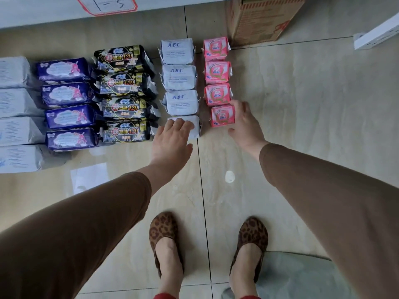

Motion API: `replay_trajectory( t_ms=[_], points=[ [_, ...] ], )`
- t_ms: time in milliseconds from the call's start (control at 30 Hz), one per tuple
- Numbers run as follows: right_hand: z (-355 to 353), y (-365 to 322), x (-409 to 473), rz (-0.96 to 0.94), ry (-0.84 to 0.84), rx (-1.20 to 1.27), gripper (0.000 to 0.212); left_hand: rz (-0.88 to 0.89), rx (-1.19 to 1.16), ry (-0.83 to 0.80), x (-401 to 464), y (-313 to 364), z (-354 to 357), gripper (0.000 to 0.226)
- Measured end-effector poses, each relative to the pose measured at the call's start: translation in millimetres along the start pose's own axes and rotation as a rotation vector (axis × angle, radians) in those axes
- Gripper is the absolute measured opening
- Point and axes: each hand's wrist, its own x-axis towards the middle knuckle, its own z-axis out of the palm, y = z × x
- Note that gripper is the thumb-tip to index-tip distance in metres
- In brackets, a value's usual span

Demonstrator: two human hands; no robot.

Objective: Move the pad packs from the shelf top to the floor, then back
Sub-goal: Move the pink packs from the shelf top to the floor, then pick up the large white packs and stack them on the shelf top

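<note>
Leopard shoes (166, 240) nearest; left hand (172, 139) on white pack (195, 126); bare tile rightward.

- The floor (302, 108) is showing glossy, polished beige tile, mirroring light.
- The black packs (126, 94) are gleaming in shiny printed plastic film.
- The purple packs (69, 104) are shining in the same glossy wrap.
- The white packs (180, 77) are looking duller, in soft pale plastic.
- The pink packs (218, 83) are glinting in smooth plastic film.
- The box (261, 18) is showing matt brown cardboard.
- The sleeves (323, 201) are looking like matt brown cloth.
- The shoes (164, 229) are showing soft, velvety leopard-print fabric.
</note>
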Motion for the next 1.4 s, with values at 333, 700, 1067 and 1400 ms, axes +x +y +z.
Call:
replay_trajectory(
  t_ms=[333, 700, 1067, 1400],
  points=[
    [-98, -84, -100, -0.006, -0.067, -0.07, 0.04, -0.14, -0.018, -0.129, -68, 14, -98, 0.051],
    [-129, -235, -180, -0.079, -0.122, -0.016, 0.041, -0.298, -0.14, -0.083, -169, -36, -207, 0.047],
    [-27, -380, -185, -0.086, -0.144, -0.062, 0.043, -0.307, -0.125, -0.105, -257, -227, -232, 0.051],
    [87, -454, -161, -0.148, -0.259, 0.016, 0.058, -0.434, -0.174, -0.136, -268, -347, -203, 0.049]
  ],
)
